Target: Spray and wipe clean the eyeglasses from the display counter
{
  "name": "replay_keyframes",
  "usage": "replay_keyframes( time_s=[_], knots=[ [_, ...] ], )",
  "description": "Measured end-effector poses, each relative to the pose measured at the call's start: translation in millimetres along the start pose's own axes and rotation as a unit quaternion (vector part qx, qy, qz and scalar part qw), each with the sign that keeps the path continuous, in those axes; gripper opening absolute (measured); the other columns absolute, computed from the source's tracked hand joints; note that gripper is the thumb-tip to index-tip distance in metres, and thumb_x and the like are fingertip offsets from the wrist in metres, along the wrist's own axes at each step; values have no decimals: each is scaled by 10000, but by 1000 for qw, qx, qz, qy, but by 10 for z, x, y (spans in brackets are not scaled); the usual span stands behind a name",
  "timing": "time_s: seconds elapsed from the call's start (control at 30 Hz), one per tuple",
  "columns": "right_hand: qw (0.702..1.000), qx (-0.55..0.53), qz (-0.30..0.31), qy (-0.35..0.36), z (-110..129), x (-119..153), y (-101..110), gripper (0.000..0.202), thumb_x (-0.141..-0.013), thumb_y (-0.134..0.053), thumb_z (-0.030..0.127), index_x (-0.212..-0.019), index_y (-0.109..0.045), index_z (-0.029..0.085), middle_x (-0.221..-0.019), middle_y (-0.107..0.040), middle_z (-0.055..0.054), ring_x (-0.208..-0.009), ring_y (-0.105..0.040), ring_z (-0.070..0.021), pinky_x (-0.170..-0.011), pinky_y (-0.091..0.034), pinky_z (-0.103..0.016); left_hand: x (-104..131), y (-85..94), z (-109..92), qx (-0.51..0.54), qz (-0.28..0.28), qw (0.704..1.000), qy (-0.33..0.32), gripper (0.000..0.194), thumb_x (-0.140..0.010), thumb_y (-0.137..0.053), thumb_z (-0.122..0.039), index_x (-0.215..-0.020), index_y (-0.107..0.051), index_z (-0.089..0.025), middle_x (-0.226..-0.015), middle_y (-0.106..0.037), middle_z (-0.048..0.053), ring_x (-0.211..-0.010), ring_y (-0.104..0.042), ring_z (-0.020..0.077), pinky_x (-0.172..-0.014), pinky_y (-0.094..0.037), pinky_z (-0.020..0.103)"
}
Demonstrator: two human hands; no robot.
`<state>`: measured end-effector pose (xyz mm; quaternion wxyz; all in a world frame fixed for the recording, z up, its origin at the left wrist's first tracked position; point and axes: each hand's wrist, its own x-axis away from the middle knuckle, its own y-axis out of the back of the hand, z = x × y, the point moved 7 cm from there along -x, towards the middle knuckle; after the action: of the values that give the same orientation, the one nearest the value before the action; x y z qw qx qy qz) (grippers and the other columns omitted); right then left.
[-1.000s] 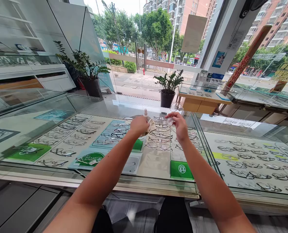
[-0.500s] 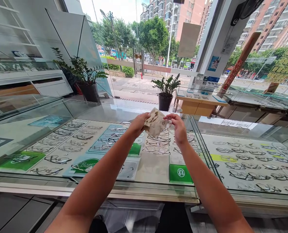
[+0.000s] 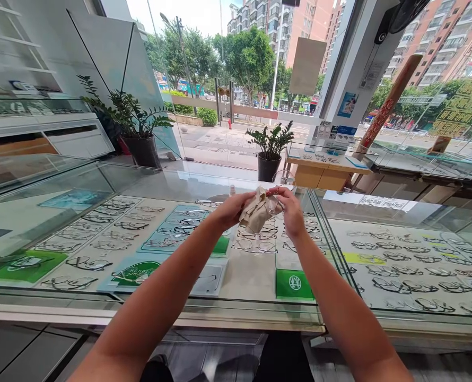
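My left hand (image 3: 233, 208) is closed on a beige cleaning cloth (image 3: 255, 216), which hangs in folds below the fingers. My right hand (image 3: 291, 208) pinches a pair of thin-framed eyeglasses (image 3: 276, 205). One lens lies against the cloth, and part of the frame is hidden by it and by my fingers. Both hands are close together above the glass top of a display case. Beyond my left hand, a small bottle with a pale cap (image 3: 232, 190) stands on the glass.
Rows of eyeglasses (image 3: 255, 245) lie inside the case under the glass, with a green card (image 3: 294, 283) near its front edge. A second glass case (image 3: 403, 260) adjoins on the right. Potted plants (image 3: 268, 165) stand beyond the counter by the window.
My left hand has moved right with the cloth, bringing it against the eyeglasses and folding it more. The small bottle behind my left hand has come into sight.
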<state>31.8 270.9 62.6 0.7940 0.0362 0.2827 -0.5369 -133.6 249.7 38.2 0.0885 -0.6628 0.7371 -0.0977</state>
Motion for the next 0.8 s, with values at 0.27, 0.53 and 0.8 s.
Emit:
replay_keyframes(
  time_s=[0.27, 0.53, 0.8],
  knots=[
    [999, 14, 31, -42, -33, 42, -75, 258, -861, -660, 376, -1034, -805, 252, -1057, -800, -33, -953, -695, -234, -833, -553, -348, 10, -80, 98, 45, 88, 995, 22, 563, -751, -1018, -560, -969, -809, -84, -885, -818, 113, -711, -715, 155, -664, -564, 250],
    [997, 5, 55, -50, -68, 49, -114, 249, -836, -658, 369, -994, -816, 256, -1301, -797, -43, -1310, -670, -278, -1115, -494, -380, 34, -119, 115, 56, 96, 993, 32, 594, -722, -1035, -559, -1006, -817, -85, -913, -822, 124, -705, -712, 152, -631, -551, 234],
    [991, -59, 56, -106, -77, 99, -178, 265, -835, -665, 378, -1026, -787, 240, -1236, -840, -53, -1066, -737, -264, -862, -552, -347, 50, -132, 102, 23, 124, 992, 26, 534, -701, -1058, -479, -939, -783, -88, -830, -768, 75, -695, -683, 138, -647, -510, 228]
  ],
)
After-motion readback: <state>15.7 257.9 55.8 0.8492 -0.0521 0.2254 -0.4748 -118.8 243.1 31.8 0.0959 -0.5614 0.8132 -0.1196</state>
